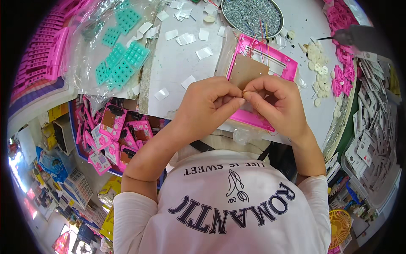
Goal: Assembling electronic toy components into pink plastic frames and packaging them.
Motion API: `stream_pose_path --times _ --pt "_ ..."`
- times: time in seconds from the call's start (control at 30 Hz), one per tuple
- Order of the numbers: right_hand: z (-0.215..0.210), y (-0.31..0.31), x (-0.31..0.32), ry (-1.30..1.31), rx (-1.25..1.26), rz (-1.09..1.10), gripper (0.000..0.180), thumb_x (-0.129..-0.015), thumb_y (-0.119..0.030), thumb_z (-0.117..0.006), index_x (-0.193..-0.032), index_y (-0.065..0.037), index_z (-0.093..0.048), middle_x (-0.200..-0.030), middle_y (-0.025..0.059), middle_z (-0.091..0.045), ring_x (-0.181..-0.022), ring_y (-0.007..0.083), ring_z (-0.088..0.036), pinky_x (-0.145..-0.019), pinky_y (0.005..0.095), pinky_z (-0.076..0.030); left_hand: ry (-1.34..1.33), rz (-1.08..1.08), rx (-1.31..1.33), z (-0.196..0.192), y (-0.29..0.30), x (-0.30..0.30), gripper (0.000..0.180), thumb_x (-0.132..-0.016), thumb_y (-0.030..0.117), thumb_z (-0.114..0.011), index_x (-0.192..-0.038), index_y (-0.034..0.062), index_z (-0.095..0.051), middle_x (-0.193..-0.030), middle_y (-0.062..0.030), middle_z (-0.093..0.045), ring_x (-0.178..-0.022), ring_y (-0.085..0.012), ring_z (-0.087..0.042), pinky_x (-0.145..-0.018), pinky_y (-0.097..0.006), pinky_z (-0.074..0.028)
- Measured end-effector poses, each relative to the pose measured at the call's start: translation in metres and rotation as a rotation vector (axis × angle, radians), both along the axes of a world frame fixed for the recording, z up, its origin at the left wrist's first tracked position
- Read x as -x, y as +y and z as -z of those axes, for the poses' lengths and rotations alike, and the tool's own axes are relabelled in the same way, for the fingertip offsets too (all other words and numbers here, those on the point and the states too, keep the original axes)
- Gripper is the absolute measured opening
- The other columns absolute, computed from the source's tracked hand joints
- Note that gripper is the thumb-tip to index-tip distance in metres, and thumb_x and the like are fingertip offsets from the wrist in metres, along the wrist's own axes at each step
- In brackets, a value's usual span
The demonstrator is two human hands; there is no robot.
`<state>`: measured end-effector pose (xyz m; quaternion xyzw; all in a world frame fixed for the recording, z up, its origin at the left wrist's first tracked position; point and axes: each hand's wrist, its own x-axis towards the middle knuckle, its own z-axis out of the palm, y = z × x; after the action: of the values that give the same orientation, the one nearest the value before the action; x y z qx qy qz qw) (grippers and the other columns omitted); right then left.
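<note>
Both hands meet above a pink plastic frame [287, 63] lying on the white table. My left hand [211, 101] is closed, its thumb and forefinger pinched together. My right hand [275, 99] pinches at the same spot, fingertips touching the left ones. Whatever lies between them is too small or hidden to name. Beneath the hands a brown circuit board [247, 70] rests in the frame, partly covered by them. Thin coloured wires [264, 44] run from the board's far side toward the screw tray.
A round tray of screws [253, 17] stands at the back. Teal rubber keypads [122, 63] lie on clear plastic at left, above a bin of pink housings [114, 131]. White parts [319, 67], an electric screwdriver [359, 38] and white panels [368, 131] are at right.
</note>
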<state>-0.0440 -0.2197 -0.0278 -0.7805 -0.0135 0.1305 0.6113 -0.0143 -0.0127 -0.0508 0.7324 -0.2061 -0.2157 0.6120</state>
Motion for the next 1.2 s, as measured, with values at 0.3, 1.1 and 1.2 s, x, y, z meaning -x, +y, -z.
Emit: stream_pose_path --times 0.3,1.1,1.2 --pt "-0.007 0.002 -0.001 0.106 -0.003 0.065 0.006 -0.090 -0.004 -0.069 -0.092 0.001 -0.070 -0.072 0.0031 -0.068 -0.062 0.0056 -0.063 -0.055 0.0213 -0.048 -0.207 -0.075 -0.054 0.002 -0.008 0.004 0.007 -0.085 0.004 -0.071 -0.091 0.0017 -0.069 -0.078 -0.0090 -0.063 -0.066 -0.0236 -0.060 -0.059 -0.033 -0.048" --pt "0.001 0.003 0.002 0.075 -0.074 0.112 0.006 -0.087 -0.003 -0.072 -0.090 0.001 -0.069 -0.068 0.0009 -0.065 -0.059 0.0031 -0.056 -0.054 0.0216 -0.044 -0.413 -0.165 -0.142 0.002 -0.009 0.006 0.014 -0.073 -0.004 -0.067 -0.086 0.0020 -0.066 -0.075 -0.0060 -0.059 -0.059 -0.0143 -0.051 -0.053 -0.027 -0.041" --pt "0.004 0.001 0.002 0.051 0.012 0.075 0.006 -0.086 -0.003 -0.073 -0.090 0.001 -0.069 -0.067 0.0010 -0.064 -0.058 0.0035 -0.054 -0.053 0.0220 -0.043 -0.403 -0.148 -0.209 -0.008 -0.011 0.004 0.016 -0.073 0.005 -0.071 -0.086 0.0077 -0.064 -0.077 -0.0058 -0.059 -0.065 -0.0226 -0.060 -0.056 -0.033 -0.049"
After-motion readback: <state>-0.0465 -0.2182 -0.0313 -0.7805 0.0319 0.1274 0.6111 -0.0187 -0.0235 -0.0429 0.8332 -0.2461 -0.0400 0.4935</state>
